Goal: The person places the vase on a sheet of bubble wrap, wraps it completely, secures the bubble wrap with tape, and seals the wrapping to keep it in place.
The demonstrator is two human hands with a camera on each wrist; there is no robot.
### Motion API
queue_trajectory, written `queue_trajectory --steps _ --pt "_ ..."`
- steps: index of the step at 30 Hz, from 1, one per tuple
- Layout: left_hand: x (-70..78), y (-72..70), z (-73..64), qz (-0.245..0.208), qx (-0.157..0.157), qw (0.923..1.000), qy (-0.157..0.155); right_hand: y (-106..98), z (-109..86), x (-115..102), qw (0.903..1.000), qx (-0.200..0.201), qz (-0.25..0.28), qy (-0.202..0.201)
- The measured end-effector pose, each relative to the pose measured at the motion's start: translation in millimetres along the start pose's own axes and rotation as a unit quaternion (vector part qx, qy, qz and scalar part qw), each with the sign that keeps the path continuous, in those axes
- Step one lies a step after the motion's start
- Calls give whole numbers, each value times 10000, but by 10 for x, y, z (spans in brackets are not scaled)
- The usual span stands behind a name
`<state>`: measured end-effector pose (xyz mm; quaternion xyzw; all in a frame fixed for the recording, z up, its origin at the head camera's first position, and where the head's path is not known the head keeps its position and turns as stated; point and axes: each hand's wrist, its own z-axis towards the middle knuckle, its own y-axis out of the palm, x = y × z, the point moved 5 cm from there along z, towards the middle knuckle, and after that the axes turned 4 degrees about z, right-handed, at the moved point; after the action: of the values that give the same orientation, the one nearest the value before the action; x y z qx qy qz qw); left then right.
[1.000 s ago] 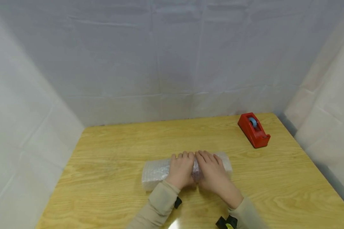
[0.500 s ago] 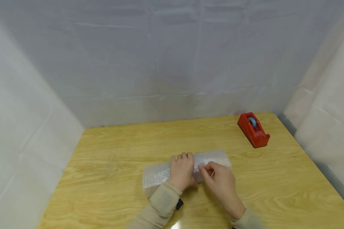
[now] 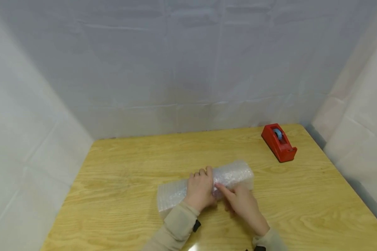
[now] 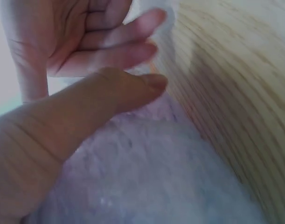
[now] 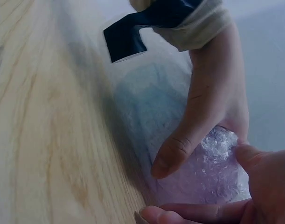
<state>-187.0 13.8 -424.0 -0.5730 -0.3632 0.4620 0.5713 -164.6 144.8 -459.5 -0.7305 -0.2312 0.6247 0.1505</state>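
Observation:
A roll of bubble wrap, with something pale purple and bluish showing through it, lies on the table in the head view. My left hand lies over its middle and grips it, fingers over the far side and thumb on the near side. Just to the right, my right hand touches the wrap with its extended thumb. The right hand's other fingers are loosely bent low beside the roll's near side. What exactly is inside the wrap cannot be made out.
A red tape dispenser with a blue-cored tape roll stands at the back right of the wooden table. White sheeting hangs behind the table and along both sides.
My right hand has come off the top of the roll, pinched near its middle, then put its thumb there. The roll's right end has swung slightly away; the left hand has kept its hold.

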Motion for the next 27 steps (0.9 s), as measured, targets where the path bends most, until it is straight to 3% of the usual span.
queue_trajectory --steps 6,10,13,16,20,24,27 --pt "4 -24 -16 -31 50 9993 363 46 66 40 9970 -283 719 -37" --pt "-16 -52 -24 -129 -276 9974 652 51 95 48 9940 -356 1031 -70" --pt "-45 -70 -25 -510 -695 9925 862 38 110 51 9912 -455 1240 -50" --pt "-80 -104 -26 -1145 -1211 9813 963 18 128 47 9883 -609 1400 -51" --pt "-138 -149 -26 -1875 -1935 9581 966 -4 155 46 9845 -859 1529 -36" --pt "-189 -163 -16 -2188 -2568 9341 1172 -20 173 65 9828 -1062 1510 10" --pt "-228 -164 9 -2254 -2785 9216 1493 -24 200 73 9828 -1122 1467 -15"
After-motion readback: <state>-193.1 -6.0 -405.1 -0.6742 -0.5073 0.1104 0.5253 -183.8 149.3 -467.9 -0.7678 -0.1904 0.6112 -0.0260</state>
